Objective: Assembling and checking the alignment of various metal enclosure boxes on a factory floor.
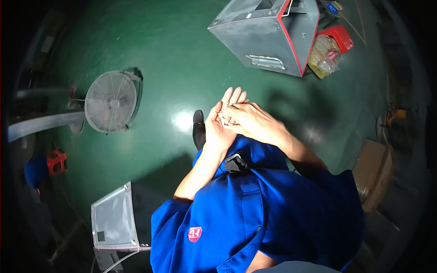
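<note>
My left hand (220, 129) is held out palm up, its fingers stretched forward and its thumb raised at the side. Over that palm lies my right hand (254, 120), fingers bent down and drawn together into it. Small pale bits with dark specks show between the two hands, too small and too covered to name. The right fingertips are partly hidden against the left palm. Both hands are in front of my blue jacket (227, 214), above the green floor (168, 77).
A grey metal housing with red edging (255, 43) stands ahead, beside a bag of plastic scraps (324, 57) and a red container (342, 38). Left are a round fan (110, 102) and a red stool (56, 162). Another grey housing (116, 218) sits lower left; cardboard (374, 173) lies right.
</note>
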The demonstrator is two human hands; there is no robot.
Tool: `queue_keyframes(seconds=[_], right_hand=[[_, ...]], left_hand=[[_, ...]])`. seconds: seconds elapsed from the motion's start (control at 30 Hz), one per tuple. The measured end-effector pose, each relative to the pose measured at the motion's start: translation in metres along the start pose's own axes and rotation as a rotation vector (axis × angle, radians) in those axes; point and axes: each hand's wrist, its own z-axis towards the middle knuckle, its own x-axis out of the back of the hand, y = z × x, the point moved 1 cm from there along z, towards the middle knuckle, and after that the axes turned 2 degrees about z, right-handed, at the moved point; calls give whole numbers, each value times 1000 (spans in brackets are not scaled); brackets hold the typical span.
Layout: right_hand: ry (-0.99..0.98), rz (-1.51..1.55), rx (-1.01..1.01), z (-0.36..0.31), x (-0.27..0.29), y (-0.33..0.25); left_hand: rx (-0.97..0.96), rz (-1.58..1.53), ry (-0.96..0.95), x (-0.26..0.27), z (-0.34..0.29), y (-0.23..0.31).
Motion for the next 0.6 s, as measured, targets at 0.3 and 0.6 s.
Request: queue_keyframes(seconds=[0.3,0.6], right_hand=[[383,187,-100,57,34,0],[1301,257,-338,57,76,116]], left_hand=[[198,75,8,-21,79,56],[266,143,193,-36,117,81]])
